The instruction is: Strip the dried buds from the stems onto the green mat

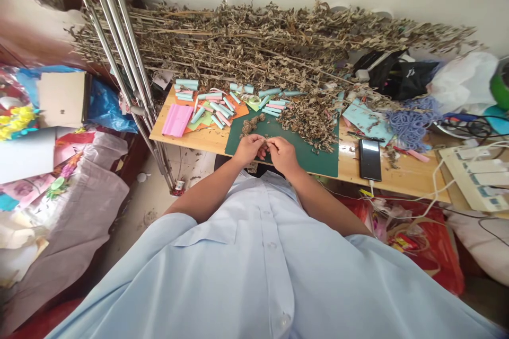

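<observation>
My left hand (249, 149) and my right hand (282, 153) meet over the front edge of a green cutting mat (254, 126). The fingers of both are closed in a pinch, tips together. What lies between them is too small to make out. Just beyond my left hand sits a small clump of dried, crumbled leaves (249, 125). A larger heap of dried leaves (312, 122) covers the right part of the mat. Behind the mat, pale blue and pink paper rolls (220, 110) lie in a loose group.
Long bundles of dried stalks (238, 37) fill the table's back along the wall. A black phone (370, 159) on a cable, blue yarn (413, 122) and a power strip (477, 175) lie to the right. Metal crutches (123, 63) lean at the left; pink paper (177, 119) lies nearby.
</observation>
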The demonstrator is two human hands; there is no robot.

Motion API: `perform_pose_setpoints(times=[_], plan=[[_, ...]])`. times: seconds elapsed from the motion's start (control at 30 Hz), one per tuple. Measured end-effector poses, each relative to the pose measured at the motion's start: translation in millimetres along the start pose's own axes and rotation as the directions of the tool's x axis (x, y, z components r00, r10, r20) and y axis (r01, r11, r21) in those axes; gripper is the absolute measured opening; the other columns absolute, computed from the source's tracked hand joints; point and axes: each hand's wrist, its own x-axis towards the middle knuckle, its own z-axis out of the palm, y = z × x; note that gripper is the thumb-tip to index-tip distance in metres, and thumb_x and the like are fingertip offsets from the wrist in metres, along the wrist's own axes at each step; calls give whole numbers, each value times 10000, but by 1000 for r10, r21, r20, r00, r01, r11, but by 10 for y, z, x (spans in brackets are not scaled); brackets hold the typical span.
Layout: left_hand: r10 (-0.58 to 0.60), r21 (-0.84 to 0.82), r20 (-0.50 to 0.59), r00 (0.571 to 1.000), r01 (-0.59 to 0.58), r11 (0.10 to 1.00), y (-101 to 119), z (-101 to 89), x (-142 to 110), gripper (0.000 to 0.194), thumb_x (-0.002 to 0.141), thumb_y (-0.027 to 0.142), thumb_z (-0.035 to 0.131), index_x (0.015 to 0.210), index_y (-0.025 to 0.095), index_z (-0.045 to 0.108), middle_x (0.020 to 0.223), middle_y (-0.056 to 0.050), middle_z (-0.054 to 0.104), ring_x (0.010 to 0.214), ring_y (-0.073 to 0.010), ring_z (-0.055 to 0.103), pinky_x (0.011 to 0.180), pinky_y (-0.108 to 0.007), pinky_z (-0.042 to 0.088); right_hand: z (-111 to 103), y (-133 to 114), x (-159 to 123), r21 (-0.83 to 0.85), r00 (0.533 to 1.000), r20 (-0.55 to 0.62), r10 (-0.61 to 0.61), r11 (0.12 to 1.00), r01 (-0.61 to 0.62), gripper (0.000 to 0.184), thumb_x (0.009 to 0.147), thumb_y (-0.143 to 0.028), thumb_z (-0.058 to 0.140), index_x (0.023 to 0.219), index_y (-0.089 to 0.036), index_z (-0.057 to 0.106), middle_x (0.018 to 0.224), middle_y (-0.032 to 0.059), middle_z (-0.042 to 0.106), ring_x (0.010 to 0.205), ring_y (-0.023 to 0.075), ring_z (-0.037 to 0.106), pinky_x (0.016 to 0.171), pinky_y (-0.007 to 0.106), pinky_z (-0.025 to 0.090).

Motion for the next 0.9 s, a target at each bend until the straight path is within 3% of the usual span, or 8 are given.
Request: perform_pose_setpoints(times=[0.2, 0.47, 0.67, 0.8, 0.9], plan=[[4, -7, 7, 1000, -4, 1000, -8, -17, -3, 206, 887, 338, 632, 855, 139, 589, 618, 12, 606, 440, -67, 539, 380, -168, 359, -54, 47, -8, 39, 992, 34, -124, 992, 122, 212, 958, -279, 540, 1042, -246, 732, 1068, 81, 728, 1025, 216, 672, 959, 387, 542], [-61, 4, 37, 997, 61, 998, 30, -10, -42, 194, 908, 337, 598, 841, 159, 562, 633, 12, 600, 418, -55, 505, 379, -163, 277, -48, 85, -11, 54, 998, 6, -64, 997, 63, 215, 946, -301, 558, 989, -268, 765, 1065, 61, 748, 1024, 216, 690, 971, 403, 554], [-24, 14, 42, 999, 23, 1000, -8, 10, -50, 260, 936, 400, 557, 845, 157, 560, 704, -3, 611, 469, -49, 520, 400, -165, 294, -20, 76, -25, -11, 999, -21, -37, 999, 37, 221, 942, -281, 545, 977, -267, 763, 1048, 58, 758, 1017, 224, 697, 971, 405, 550], [23, 66, 69, 997, -28, 997, -39, 5, -41, 173, 897, 319, 609, 891, 147, 586, 718, 2, 613, 486, -45, 514, 420, -166, 312, -35, 69, -14, -9, 1000, 0, -29, 1000, 29, 209, 937, -268, 548, 949, -255, 756, 994, 61, 753, 981, 218, 692, 934, 385, 551], [10, 69, 62, 998, -14, 998, -39, -5, -35, 120, 885, 264, 598, 889, 146, 583, 697, 10, 604, 478, -48, 510, 420, -167, 308, -33, 63, 5, 56, 998, 23, 61, 996, -63, 159, 903, -293, 597, 911, -251, 750, 955, 51, 755, 943, 217, 696, 910, 383, 558]])
